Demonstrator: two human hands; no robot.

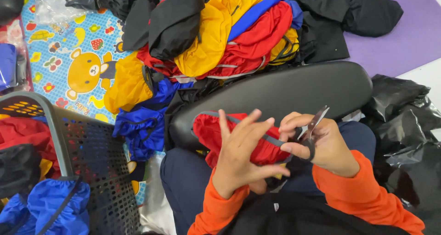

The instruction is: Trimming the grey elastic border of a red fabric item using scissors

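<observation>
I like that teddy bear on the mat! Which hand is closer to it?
Left. The left hand rests on the red cloth, on the side toward the teddy bear picture. The right hand, holding scissors, is farther away.

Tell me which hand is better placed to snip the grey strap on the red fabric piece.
Right. The right hand already holds the small scissors, blades beside the grey strap. The left hand has fingers spread over the red fabric piece, probably steadying it.
</observation>
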